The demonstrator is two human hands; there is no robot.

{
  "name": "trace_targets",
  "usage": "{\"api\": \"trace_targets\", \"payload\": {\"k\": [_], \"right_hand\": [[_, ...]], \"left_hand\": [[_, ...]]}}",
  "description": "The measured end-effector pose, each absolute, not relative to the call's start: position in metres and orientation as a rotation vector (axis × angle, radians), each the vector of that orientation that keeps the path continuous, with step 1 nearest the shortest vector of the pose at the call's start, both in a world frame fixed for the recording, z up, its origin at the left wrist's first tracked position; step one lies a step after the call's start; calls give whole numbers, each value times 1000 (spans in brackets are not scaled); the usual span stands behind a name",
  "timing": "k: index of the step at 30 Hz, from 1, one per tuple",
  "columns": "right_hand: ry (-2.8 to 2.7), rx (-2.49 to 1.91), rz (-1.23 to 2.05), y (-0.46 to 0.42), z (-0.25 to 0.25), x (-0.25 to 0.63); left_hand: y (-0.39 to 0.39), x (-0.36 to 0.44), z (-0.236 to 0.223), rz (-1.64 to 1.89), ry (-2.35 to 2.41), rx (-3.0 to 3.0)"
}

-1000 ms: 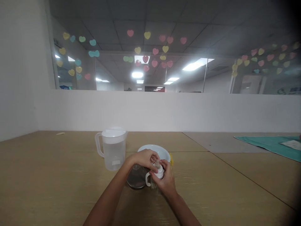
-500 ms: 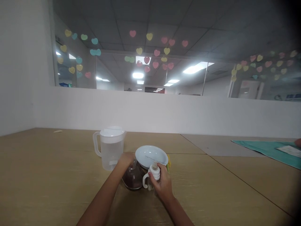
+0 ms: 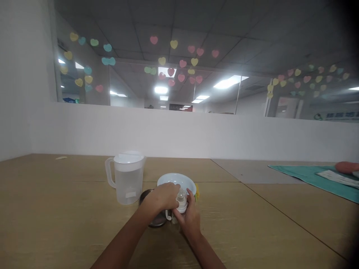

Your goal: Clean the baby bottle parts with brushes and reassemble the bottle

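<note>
A baby bottle [image 3: 181, 207] with a white collar and a white side handle stands upright at the middle of the table. My right hand [image 3: 191, 220] wraps around it from the right. Over its top sits a clear domed cap [image 3: 182, 194], and my left hand [image 3: 164, 197] grips this cap from the left. Behind my hands is a pale blue bowl [image 3: 176, 177], partly covered by them. Under my left wrist shows a dark round pan [image 3: 158, 223] with a shiny rim, mostly hidden.
A translucent pitcher [image 3: 129, 186] with a handle stands to the left. Something yellow [image 3: 197, 190] pokes out beside the bowl. At far right a teal cloth [image 3: 297, 172] bears a white sheet [image 3: 336, 178] and a blurred reddish shape [image 3: 347, 167]. A small pale piece [image 3: 61, 157] lies at back left.
My left hand has moved right from above the dark pan to the bottle, bringing the clear cap over its teat. My right hand still holds the bottle. The view has shifted slightly right.
</note>
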State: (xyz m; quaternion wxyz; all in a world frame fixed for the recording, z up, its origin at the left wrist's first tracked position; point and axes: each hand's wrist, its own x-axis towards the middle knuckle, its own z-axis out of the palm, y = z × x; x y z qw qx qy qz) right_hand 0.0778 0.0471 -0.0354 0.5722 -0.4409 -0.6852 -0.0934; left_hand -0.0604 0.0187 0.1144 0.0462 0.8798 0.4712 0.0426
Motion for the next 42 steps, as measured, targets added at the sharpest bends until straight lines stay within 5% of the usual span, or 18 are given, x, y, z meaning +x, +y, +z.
{"api": "trace_targets", "payload": {"k": [42], "right_hand": [[-1603,-1175,-204,50,-33,78]], "left_hand": [[41,-56,101,295,1279,2788]]}}
